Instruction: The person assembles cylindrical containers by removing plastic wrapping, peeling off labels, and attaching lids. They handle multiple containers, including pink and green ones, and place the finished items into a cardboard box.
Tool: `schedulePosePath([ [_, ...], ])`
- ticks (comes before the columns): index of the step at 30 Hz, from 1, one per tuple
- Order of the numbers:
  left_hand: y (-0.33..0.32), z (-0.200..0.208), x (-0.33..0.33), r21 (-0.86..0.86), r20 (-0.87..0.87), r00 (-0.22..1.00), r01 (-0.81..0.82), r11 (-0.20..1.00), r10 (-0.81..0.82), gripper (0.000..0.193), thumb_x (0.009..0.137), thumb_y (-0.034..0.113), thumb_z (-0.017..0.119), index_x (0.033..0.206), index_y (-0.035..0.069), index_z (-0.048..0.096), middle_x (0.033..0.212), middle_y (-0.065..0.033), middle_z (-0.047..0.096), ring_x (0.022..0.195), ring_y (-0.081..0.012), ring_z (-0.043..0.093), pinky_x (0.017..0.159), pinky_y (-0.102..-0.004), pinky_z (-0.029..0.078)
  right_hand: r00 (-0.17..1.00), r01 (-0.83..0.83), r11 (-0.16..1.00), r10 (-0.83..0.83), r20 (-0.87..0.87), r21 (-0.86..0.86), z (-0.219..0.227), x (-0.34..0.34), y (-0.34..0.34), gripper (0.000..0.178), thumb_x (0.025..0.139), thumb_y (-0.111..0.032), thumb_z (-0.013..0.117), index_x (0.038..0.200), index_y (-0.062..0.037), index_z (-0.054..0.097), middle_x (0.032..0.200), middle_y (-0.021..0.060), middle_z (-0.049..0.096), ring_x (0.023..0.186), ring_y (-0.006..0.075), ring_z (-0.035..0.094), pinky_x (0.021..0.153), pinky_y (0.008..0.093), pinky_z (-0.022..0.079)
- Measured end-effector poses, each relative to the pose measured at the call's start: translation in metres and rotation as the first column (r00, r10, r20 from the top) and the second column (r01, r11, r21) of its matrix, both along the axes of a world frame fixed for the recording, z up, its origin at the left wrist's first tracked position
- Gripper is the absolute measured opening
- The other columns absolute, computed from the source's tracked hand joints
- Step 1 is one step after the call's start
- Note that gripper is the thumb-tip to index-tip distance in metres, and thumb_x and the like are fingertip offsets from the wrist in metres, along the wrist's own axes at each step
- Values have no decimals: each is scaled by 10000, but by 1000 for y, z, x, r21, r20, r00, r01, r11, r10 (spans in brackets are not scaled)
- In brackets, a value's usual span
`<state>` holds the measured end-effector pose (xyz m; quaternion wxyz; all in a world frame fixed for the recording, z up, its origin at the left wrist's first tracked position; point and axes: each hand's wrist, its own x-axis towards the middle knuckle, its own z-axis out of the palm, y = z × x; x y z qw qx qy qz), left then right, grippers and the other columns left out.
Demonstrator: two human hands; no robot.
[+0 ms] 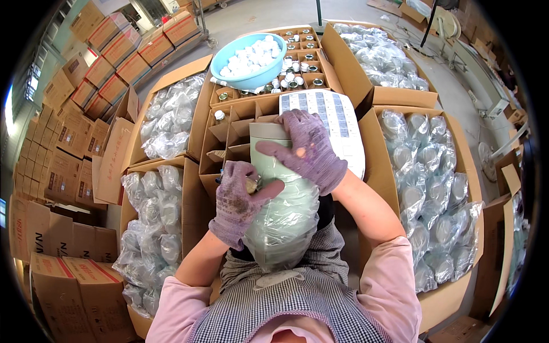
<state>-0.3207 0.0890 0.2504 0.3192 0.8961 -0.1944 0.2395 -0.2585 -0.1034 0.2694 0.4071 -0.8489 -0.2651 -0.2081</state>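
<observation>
A pale green, rounded jug-like vessel (283,223) in clear plastic film stands on my lap, its grey-green upper end (266,131) pointing away from me. My right hand (311,146), in a worn purple knitted glove, lies across its upper right side. Those fingers bend over the top edge and the thumb stretches across the film. My left hand (237,200), in a matching dirty glove, is at the vessel's left side with fingers curled and thumb reaching over the film. A small yellowish bit shows at its fingertips; I cannot make out what it is.
Ahead is a divided carton (214,137), with a light blue basin (251,77) of white caps beyond it. A printed white sheet (337,120) lies right of the vessel. Cartons of film-wrapped items flank me on the left (154,223) and right (432,194). Stacked boxes (117,54) stand farther left.
</observation>
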Motion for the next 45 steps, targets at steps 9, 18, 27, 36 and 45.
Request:
schedulePosePath([
  [9,2,-10,1,-90,-47,993,103,991,-108,450,639,222,919,848,56,556,822,-67,560,763,-254,556,685,-359,477,993,-50,990,34,-116,-133,14,8,-5,568,647,-339,852,1000,4,569,896,162,628,820,330,623,761,417,504],
  [18,-8,-9,-7,-152,-47,993,96,984,-104,409,678,206,897,850,53,559,837,-82,546,748,-257,563,659,-354,480,975,153,986,-160,-154,-59,2,11,9,370,851,-391,693,872,-33,600,867,152,628,826,349,621,765,457,478],
  [27,-27,8,2,32,59,994,-89,996,87,313,791,162,801,971,70,562,905,-102,531,799,-285,596,614,-392,509,930,101,939,29,367,-330,-6,14,4,274,874,-210,575,1088,-46,623,888,137,565,847,326,612,720,453,478],
  [36,-34,-1,5,87,38,998,-53,995,50,237,826,85,736,986,29,570,900,-105,549,737,-295,608,649,-393,513,925,100,939,34,378,-330,-2,9,7,307,845,-185,579,1110,-34,610,952,136,572,920,324,606,769,455,483],
  [45,-19,13,17,-122,44,994,103,987,-99,166,840,27,706,958,17,591,871,-105,613,780,-225,582,717,-348,488,924,-372,920,354,-147,-122,17,19,-32,455,871,-110,598,1302,12,519,1209,220,589,1122,392,574,970,430,478],
])
